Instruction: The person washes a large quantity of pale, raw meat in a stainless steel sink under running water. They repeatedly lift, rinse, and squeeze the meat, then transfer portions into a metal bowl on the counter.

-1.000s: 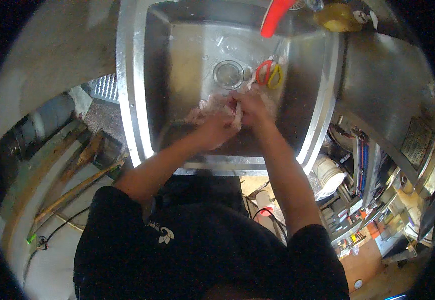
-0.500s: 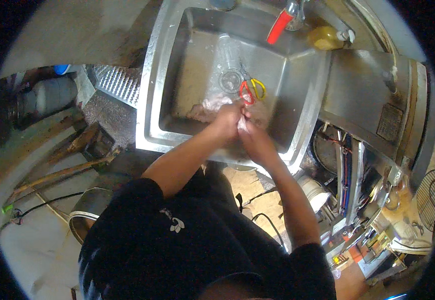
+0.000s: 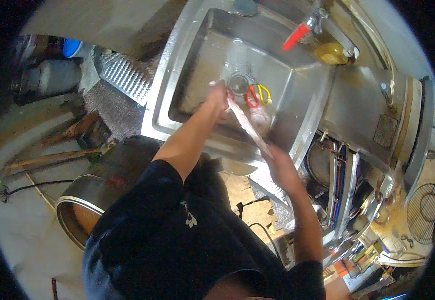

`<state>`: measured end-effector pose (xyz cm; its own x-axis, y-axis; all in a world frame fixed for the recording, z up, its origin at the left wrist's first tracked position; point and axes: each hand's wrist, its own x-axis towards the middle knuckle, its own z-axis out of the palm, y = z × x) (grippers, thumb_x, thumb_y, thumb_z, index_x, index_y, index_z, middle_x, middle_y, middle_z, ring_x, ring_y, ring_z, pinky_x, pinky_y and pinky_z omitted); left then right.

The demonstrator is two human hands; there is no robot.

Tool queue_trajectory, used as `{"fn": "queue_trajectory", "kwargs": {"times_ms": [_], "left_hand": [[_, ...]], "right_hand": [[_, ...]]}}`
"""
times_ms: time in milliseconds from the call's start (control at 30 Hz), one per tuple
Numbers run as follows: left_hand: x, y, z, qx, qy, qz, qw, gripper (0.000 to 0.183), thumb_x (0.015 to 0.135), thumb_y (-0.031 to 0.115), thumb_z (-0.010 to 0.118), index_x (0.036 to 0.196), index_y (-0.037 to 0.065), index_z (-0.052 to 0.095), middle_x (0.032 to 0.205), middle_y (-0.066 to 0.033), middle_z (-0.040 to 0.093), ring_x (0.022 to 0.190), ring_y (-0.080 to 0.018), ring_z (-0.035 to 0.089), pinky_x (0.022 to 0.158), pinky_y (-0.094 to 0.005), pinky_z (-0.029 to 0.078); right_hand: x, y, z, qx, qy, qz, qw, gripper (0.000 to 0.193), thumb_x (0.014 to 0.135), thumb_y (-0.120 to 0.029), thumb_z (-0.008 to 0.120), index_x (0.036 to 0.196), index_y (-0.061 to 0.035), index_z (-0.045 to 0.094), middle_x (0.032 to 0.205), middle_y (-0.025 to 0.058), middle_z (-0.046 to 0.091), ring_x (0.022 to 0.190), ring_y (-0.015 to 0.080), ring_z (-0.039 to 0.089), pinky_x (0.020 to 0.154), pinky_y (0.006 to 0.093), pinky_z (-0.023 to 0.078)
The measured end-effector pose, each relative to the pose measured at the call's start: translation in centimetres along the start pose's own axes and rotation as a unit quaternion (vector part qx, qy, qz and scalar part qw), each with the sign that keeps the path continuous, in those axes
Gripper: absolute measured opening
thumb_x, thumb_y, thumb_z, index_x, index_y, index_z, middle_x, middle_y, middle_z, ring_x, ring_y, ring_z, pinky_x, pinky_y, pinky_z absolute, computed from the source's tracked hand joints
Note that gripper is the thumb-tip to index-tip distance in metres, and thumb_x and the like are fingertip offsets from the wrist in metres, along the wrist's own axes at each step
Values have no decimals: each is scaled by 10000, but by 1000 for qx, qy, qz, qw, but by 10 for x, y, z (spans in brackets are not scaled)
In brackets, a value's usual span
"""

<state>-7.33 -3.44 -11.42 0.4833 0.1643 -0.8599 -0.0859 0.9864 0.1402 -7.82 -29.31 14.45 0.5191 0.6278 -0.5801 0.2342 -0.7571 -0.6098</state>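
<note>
Over the metal sink [image 3: 158, 107], a long pale pink strip [image 3: 246, 123] that looks like raw meat stretches between my hands. My left hand [image 3: 217, 96] is closed on its far end, inside the sink near the drain [image 3: 238, 84]. Its near end is in the closed grip of my right hand [image 3: 281, 164], at the sink's front right rim. Scissors [image 3: 258, 95] with one red and one yellow handle loop lie beside the drain. Another pale, soft piece [image 3: 261, 119] rests on the sink floor, partly behind the strip.
A tap with a red lever [image 3: 297, 36] stands at the sink's back right, beside a bottle of yellow liquid [image 3: 331, 54]. To the right is a steel counter [image 3: 360, 107]. A large pot [image 3: 80, 205] stands at lower left, below a studded metal sheet [image 3: 125, 77].
My hands were together over the sink; now they are apart, the right drawn back toward me and the strip stretched between them. The view has shifted and turned slightly.
</note>
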Motion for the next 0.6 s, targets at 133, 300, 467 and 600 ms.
{"fn": "queue_trajectory", "kwargs": {"times_ms": [133, 300, 467, 600], "left_hand": [[-17, 44, 8, -52, -118, -19, 992, 245, 1035, 227, 423, 827, 102, 460, 704, -70, 428, 603, -217, 456, 560, -362, 416], [-56, 66, 31, -62, -237, -92, 965, 340, 1034, 278, 397, 727, 133, 421, 650, -16, 367, 603, -196, 416, 629, -370, 410], [-74, 53, 47, -54, -336, -213, 916, 318, 981, 203, 448, 680, 136, 371, 607, 16, 319, 561, -165, 353, 583, -339, 356], [-88, 43, 66, -100, -306, -177, 930, 308, 977, 174, 425, 678, 141, 359, 610, 7, 301, 532, -175, 327, 571, -359, 375]], "right_hand": [[-4, 30, -6, 48, -2, 58, 997, 180, 998, -61, 611, 1172, -27, 640, 969, 213, 672, 859, 350, 649, 790, 397, 518], [38, 59, -4, 15, -12, -41, 999, 285, 998, -104, 597, 1264, -9, 640, 1129, 117, 670, 1068, 200, 611, 953, 323, 478], [124, 20, 47, 68, 149, -109, 980, 422, 937, -60, 638, 1352, -9, 574, 1347, 161, 609, 1261, 267, 575, 1033, 377, 474], [181, -12, 66, 211, 137, -186, 950, 263, 960, -73, 619, 1212, 2, 606, 1127, 101, 652, 1095, 209, 623, 933, 344, 499]]}}
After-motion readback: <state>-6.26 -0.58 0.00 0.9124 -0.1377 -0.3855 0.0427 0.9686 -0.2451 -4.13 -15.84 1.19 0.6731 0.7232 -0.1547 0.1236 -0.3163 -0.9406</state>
